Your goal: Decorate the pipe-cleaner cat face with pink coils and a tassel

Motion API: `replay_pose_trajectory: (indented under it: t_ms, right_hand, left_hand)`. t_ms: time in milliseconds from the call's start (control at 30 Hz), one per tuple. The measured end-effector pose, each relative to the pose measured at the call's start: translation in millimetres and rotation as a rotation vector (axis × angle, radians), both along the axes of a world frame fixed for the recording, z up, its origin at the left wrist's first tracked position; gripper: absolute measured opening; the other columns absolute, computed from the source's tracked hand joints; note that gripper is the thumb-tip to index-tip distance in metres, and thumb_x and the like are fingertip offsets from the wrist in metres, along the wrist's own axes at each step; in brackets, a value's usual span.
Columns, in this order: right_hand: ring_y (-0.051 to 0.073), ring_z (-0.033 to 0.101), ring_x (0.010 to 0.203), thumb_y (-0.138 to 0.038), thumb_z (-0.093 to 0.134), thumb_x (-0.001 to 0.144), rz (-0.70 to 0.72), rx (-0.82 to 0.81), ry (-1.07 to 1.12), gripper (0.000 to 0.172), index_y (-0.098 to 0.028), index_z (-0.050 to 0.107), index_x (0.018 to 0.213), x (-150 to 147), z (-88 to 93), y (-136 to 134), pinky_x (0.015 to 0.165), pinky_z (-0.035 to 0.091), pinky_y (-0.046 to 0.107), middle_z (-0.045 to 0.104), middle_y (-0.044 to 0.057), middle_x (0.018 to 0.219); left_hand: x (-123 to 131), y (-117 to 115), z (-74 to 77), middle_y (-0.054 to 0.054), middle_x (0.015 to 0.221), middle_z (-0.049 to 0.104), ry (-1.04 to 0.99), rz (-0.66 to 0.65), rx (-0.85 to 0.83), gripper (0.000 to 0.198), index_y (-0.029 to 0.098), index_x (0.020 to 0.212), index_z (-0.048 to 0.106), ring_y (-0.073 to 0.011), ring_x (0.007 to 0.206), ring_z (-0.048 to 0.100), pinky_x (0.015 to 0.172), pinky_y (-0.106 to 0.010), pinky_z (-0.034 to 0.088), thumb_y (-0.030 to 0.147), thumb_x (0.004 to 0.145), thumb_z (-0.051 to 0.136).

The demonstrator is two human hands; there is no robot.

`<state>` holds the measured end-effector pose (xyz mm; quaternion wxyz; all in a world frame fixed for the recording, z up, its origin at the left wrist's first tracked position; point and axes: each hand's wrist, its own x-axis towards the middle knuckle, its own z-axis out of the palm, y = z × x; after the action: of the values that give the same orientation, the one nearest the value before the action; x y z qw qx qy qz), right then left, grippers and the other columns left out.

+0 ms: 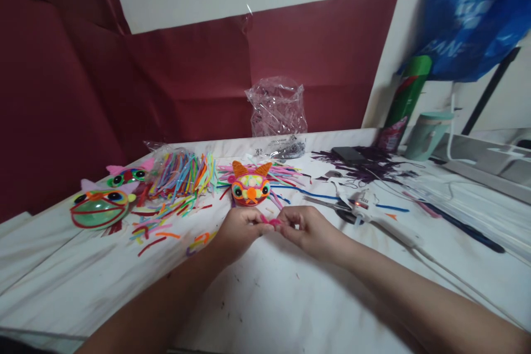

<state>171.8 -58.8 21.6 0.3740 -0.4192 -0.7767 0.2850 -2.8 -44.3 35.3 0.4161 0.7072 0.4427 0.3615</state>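
Observation:
A short pink fuzzy strip [271,222] is pinched between my two hands, which nearly meet over the table. My left hand [244,229] holds its left end between thumb and fingers, and my right hand [307,228] grips its right end. Just behind them sits a round animal head [251,185] with orange ears, black eyes and an orange nose. Two more decorated heads rest at the left, a green one [99,211] with a red mouth line and another [131,176] with pink ears behind it.
A bundle of colourful fuzzy strips [182,174] and loose pieces lie left of centre. Scissors [321,202] and a white glue gun [394,230] with a cord are at the right. Farther back stand a clear plastic bag [277,108] and a green mug [427,135].

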Motion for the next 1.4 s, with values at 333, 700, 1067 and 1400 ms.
replay_pose_trajectory:
  t_ms: [333,700,1067,1400]
  right_hand:
    - [0.008,0.034,0.049,-0.016,0.050,0.073,0.019,0.010,-0.029,0.016,-0.017,0.050,0.057,0,2.7,-5,0.045,0.026,0.019,0.042,-0.005,0.052]
    - [0.011,0.049,0.054,-0.015,0.050,0.075,0.049,-0.042,0.014,0.013,-0.017,0.058,0.064,-5,7.1,-8,0.049,0.035,0.021,0.058,-0.001,0.059]
    - [0.019,0.056,0.074,-0.021,0.041,0.088,0.126,0.526,-0.097,0.018,-0.021,0.059,0.083,0,5.0,-3,0.071,0.042,0.034,0.065,0.008,0.077]
    - [0.016,0.052,0.063,-0.024,0.043,0.086,-0.034,0.257,0.055,0.017,-0.020,0.052,0.072,-3,9.1,-8,0.060,0.041,0.027,0.057,0.003,0.067]
  left_hand:
    - [0,2,-4.4,0.004,0.051,0.048,-0.045,-0.052,-0.066,0.029,0.013,0.054,0.056,-0.0088,0.051,0.040,0.048,-0.021,0.030,0.038,0.056,0.071]
    - [-4,-2,5.2,0.004,0.054,0.047,0.078,-0.059,0.126,0.019,0.015,0.056,0.054,-0.0097,0.054,0.041,0.050,-0.020,0.032,0.029,0.063,0.063]
    - [1,-6,0.4,0.005,0.051,0.046,0.121,-0.132,0.043,0.019,0.014,0.054,0.052,-0.0086,0.052,0.039,0.049,-0.020,0.030,0.027,0.064,0.064]
    - [-3,-9,8.9,0.001,0.061,0.055,-0.083,0.010,0.210,0.016,0.014,0.060,0.058,-0.0113,0.060,0.048,0.057,-0.022,0.039,0.027,0.068,0.063]
